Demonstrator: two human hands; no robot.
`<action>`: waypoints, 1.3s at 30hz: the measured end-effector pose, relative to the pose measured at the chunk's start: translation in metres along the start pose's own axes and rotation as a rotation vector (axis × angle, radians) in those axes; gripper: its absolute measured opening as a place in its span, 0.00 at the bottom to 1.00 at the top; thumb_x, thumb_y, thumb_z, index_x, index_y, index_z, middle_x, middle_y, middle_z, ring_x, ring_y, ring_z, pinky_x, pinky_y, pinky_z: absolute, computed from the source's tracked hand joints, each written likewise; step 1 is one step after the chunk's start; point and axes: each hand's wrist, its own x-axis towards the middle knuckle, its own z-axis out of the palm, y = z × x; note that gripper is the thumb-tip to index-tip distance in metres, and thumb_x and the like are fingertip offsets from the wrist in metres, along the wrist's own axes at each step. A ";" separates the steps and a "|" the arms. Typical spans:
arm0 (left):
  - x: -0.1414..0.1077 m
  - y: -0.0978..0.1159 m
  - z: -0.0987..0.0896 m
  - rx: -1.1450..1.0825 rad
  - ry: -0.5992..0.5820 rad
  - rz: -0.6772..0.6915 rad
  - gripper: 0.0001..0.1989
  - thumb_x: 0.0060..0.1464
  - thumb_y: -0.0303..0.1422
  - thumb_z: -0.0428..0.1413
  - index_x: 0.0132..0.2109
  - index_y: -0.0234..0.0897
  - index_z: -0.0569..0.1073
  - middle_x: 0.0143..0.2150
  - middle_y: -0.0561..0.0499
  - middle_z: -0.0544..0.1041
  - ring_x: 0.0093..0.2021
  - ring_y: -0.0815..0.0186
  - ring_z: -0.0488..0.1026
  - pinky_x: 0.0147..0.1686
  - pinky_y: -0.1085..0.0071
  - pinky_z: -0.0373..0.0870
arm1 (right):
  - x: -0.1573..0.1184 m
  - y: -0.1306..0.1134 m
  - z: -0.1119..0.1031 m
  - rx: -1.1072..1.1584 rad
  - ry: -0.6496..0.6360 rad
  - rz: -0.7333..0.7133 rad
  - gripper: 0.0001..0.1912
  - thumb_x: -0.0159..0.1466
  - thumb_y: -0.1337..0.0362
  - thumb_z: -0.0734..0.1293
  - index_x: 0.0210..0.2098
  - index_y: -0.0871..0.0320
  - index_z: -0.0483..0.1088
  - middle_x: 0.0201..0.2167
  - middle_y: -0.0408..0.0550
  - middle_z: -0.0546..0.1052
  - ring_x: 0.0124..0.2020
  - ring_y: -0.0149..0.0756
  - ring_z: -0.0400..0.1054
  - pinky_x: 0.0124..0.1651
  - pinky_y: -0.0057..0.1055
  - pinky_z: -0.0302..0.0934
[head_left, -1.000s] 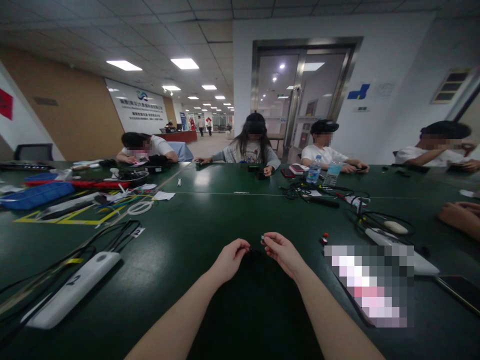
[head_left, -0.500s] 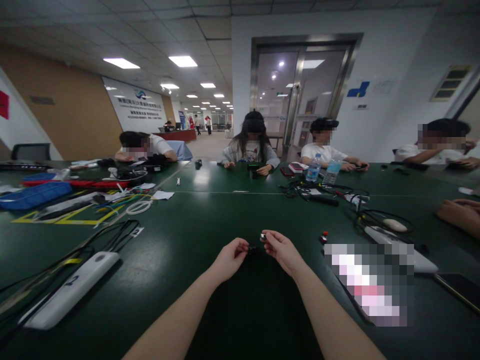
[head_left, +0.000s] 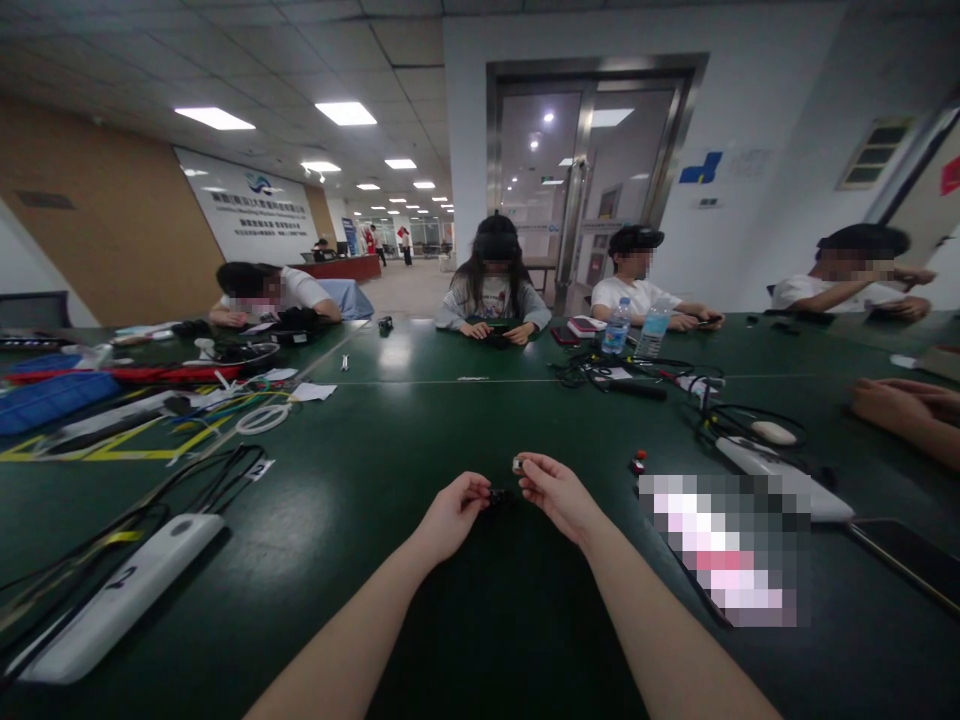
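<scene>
Right hand (head_left: 555, 492): thumb and index pinched on a small, pale, blocky piece (head_left: 517, 465). Piece sits at the fingertips, on the side facing the left hand; details too small to read. Other fingers curled in.

Left hand (head_left: 450, 515): thumb and fingers closed on the near end of a small, dark, irregular part (head_left: 499, 496). Part sticks out from the fingertips into the gap between the hands, below and slightly left of the pale piece. The two pieces look apart. Can't tell if the dark part rests on the table or is just off it; dark on dark.

Both forearms come in over a dark green tabletop (head_left: 390, 440). Hands near each other, not touching.

Right of the right hand: tiny red-topped item (head_left: 638, 460), just beyond a flat, dark-edged slab with its face pixelated (head_left: 720, 550). Past that, white power strip (head_left: 784, 482), with a white rounded oval object (head_left: 774, 433) by its far end, then a black phone-like slab (head_left: 911, 558).

Left, well apart: white power strip marked "2" (head_left: 127, 595), black cables alongside. Farther out: coiled white cable (head_left: 262, 418), blue plastic tray (head_left: 56, 400).

Across the table: two clear plastic bottles (head_left: 652, 332), several seated co-workers (head_left: 491, 290).
</scene>
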 end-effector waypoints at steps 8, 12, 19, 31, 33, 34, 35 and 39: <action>0.002 -0.003 0.001 0.038 0.019 0.048 0.10 0.48 0.24 0.47 0.40 0.37 0.65 0.34 0.52 0.70 0.36 0.70 0.69 0.41 0.69 0.65 | 0.000 0.006 0.001 -0.098 -0.061 0.005 0.13 0.49 0.62 0.69 0.36 0.55 0.71 0.33 0.44 0.73 0.29 0.27 0.64 0.33 0.27 0.59; 0.000 0.004 0.002 -0.002 0.017 0.033 0.08 0.52 0.29 0.46 0.41 0.36 0.65 0.35 0.52 0.71 0.37 0.70 0.69 0.41 0.69 0.65 | 0.000 0.010 0.003 -0.207 -0.093 0.010 0.15 0.48 0.62 0.69 0.36 0.56 0.71 0.35 0.46 0.74 0.34 0.31 0.66 0.36 0.29 0.59; -0.001 0.012 0.001 0.047 -0.003 -0.019 0.15 0.52 0.38 0.47 0.45 0.38 0.67 0.39 0.51 0.72 0.39 0.68 0.69 0.40 0.69 0.66 | -0.005 0.004 0.007 -0.429 -0.159 -0.040 0.14 0.51 0.60 0.67 0.38 0.54 0.71 0.37 0.46 0.74 0.37 0.37 0.66 0.37 0.34 0.58; 0.000 0.013 0.004 0.135 0.055 -0.051 0.15 0.52 0.40 0.45 0.41 0.38 0.70 0.35 0.52 0.73 0.36 0.68 0.69 0.37 0.71 0.65 | 0.000 0.008 0.003 -0.332 -0.111 -0.013 0.14 0.53 0.59 0.65 0.40 0.54 0.70 0.36 0.47 0.73 0.35 0.34 0.65 0.35 0.32 0.59; -0.001 0.011 0.003 0.147 0.053 -0.059 0.15 0.52 0.41 0.45 0.40 0.38 0.70 0.35 0.52 0.73 0.36 0.68 0.69 0.36 0.71 0.65 | 0.003 0.011 0.000 -0.228 -0.086 0.007 0.13 0.54 0.59 0.65 0.39 0.55 0.70 0.34 0.47 0.73 0.32 0.31 0.65 0.34 0.29 0.59; -0.001 0.010 0.001 0.155 0.057 -0.057 0.15 0.52 0.41 0.45 0.40 0.38 0.69 0.35 0.52 0.73 0.36 0.68 0.69 0.36 0.71 0.64 | 0.004 0.012 -0.002 -0.179 -0.077 0.017 0.13 0.54 0.60 0.65 0.39 0.56 0.70 0.34 0.47 0.72 0.31 0.30 0.65 0.33 0.28 0.59; -0.001 0.009 0.000 0.163 0.066 -0.054 0.16 0.52 0.41 0.45 0.40 0.37 0.69 0.35 0.52 0.73 0.35 0.68 0.69 0.36 0.71 0.64 | 0.005 0.013 -0.003 -0.136 -0.071 0.024 0.13 0.54 0.60 0.65 0.38 0.56 0.70 0.33 0.46 0.72 0.30 0.29 0.64 0.33 0.28 0.58; -0.003 0.006 -0.013 0.227 0.090 -0.059 0.17 0.52 0.42 0.43 0.39 0.36 0.69 0.33 0.51 0.73 0.34 0.67 0.69 0.36 0.71 0.64 | 0.006 0.012 -0.006 -0.054 -0.052 0.048 0.12 0.54 0.62 0.66 0.38 0.57 0.69 0.32 0.47 0.72 0.29 0.27 0.64 0.31 0.26 0.58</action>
